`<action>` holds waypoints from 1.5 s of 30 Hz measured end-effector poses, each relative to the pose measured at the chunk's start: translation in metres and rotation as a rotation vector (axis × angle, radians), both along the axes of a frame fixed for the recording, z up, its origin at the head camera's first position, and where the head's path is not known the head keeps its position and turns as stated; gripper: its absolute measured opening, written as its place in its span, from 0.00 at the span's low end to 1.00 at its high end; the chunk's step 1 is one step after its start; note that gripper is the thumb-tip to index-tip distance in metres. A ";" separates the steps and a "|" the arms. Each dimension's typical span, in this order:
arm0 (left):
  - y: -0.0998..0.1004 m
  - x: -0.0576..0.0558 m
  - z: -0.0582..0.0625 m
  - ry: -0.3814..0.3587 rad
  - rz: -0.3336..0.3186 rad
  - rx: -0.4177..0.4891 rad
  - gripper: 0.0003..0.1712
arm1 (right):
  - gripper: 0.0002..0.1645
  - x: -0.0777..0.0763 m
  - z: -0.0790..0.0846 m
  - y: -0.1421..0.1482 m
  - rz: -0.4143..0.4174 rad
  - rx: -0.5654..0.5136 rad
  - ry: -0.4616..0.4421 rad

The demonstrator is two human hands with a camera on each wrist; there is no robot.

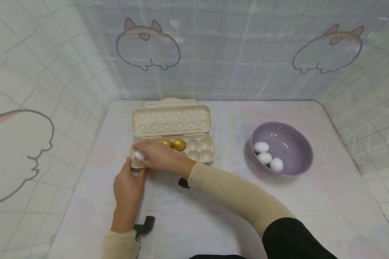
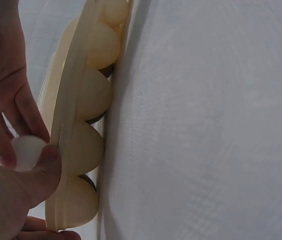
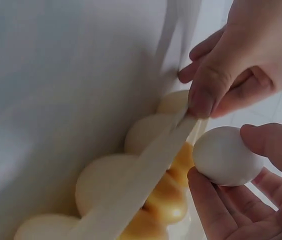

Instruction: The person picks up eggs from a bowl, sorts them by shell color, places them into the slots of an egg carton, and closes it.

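Observation:
An open cream egg carton (image 1: pixel 206 155) lies at the left of the table, its lid (image 1: pixel 171 120) folded back. Several gold eggs (image 1: pixel 179 145) sit in its cups. My right hand (image 1: pixel 160 154) pinches a white egg (image 3: pixel 226 156) between thumb and fingers, over the carton's left end. My left hand (image 1: pixel 128 187) grips the near left corner of the carton, its thumb on the rim in the left wrist view. The right hand and forearm hide part of the cups in the head view.
A purple bowl (image 1: pixel 293 151) stands on the right side of the table, with white eggs (image 1: pixel 264 158) along its left side. Tiled curtain-like sheets (image 1: pixel 214 46) enclose the table at the back and sides. Small black mounts (image 1: pixel 145 225) are strapped near the wrists.

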State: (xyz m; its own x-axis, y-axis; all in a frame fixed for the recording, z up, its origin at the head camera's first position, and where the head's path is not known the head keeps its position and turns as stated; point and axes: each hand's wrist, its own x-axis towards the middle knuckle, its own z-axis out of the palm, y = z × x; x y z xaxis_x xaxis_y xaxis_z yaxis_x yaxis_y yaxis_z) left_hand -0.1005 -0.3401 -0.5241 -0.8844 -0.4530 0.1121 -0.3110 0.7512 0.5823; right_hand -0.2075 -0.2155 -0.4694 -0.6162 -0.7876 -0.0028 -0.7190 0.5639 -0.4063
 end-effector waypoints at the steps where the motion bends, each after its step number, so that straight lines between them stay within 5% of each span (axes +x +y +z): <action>1: 0.000 0.000 0.000 0.000 0.001 -0.003 0.47 | 0.30 0.001 0.000 -0.002 0.001 0.004 0.005; 19: 0.001 0.002 0.002 0.025 -0.016 -0.020 0.36 | 0.29 0.016 -0.016 -0.016 -0.027 0.012 -0.012; 45: 0.000 0.000 -0.002 0.010 -0.006 -0.015 0.38 | 0.17 0.016 -0.026 -0.017 -0.067 0.024 0.063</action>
